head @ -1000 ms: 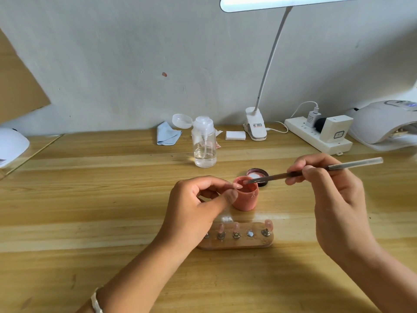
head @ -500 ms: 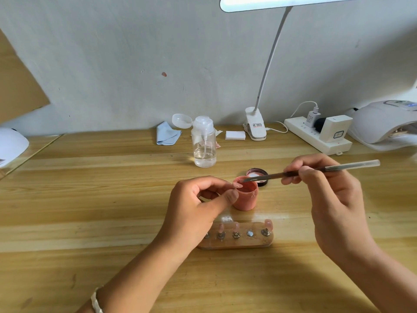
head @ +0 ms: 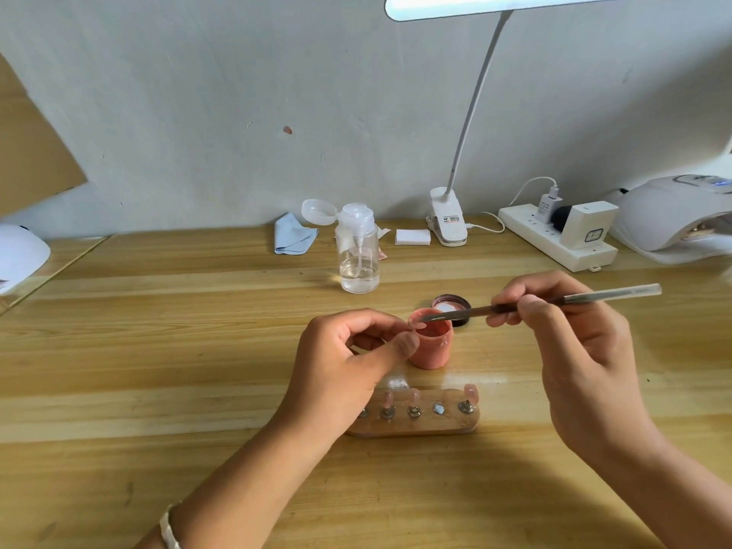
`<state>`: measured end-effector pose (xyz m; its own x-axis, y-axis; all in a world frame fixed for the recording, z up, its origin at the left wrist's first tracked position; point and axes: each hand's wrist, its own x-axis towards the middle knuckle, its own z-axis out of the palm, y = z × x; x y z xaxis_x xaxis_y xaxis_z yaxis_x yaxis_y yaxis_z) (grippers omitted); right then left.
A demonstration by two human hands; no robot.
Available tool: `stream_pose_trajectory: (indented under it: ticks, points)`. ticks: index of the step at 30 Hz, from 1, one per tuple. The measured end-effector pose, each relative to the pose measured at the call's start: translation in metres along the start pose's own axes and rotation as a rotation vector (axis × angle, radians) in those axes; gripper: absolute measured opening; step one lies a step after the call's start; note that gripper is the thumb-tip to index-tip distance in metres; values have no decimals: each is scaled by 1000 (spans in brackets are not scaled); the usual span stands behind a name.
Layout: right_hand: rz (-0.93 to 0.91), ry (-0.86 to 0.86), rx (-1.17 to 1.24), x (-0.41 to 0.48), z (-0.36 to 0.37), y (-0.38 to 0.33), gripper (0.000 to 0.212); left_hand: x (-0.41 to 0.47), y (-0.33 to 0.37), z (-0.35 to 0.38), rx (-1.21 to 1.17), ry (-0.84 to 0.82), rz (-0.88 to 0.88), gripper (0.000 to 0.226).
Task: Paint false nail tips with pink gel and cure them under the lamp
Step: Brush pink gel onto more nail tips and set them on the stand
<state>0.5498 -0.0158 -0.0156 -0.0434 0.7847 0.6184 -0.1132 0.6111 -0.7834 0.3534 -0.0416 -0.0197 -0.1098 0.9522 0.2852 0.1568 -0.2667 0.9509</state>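
Observation:
My left hand (head: 348, 362) pinches a small false nail tip (head: 416, 321) between thumb and fingers, just left of the open pink gel pot (head: 431, 348). My right hand (head: 574, 350) grips a thin brush (head: 546, 302) whose bristle end lies on that nail tip above the pot's rim. The pot's dark lid (head: 451, 307) lies upside down behind the pot. In front of the pot stands a wooden nail holder (head: 416, 423) with several pink tips on metal pegs. A white curing lamp (head: 673, 219) sits at the far right.
A clear pump bottle (head: 358, 251) stands behind the pot, with a blue cloth (head: 293, 235) and a white pad (head: 412, 236) beyond it. A clip desk lamp (head: 449, 223) and a power strip (head: 554, 239) line the wall. Another white device (head: 20, 255) sits at the left edge.
The brush and my right hand have shifted slightly left, so the bristle end now lies on the nail tip. My left hand has stayed in place.

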Motion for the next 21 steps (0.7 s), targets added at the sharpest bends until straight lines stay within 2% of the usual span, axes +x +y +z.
stream_pose_trajectory:
  ticks: [2, 8, 15, 21]
  points:
    - [5, -8, -24, -1, 0, 0, 16, 0, 0, 0, -3, 3, -1, 17]
    - [3, 108, -12, 4, -4, 0, 18, 1, 0, 1, -11, 9, 1, 19]
    - [-34, 1, -79, -2, 0, 0, 16, 1, 0, 2, -24, 1, -8, 14]
    - [-8, 123, -43, 3, -4, 0, 16, 0, 3, 2, -31, 10, -4, 19]
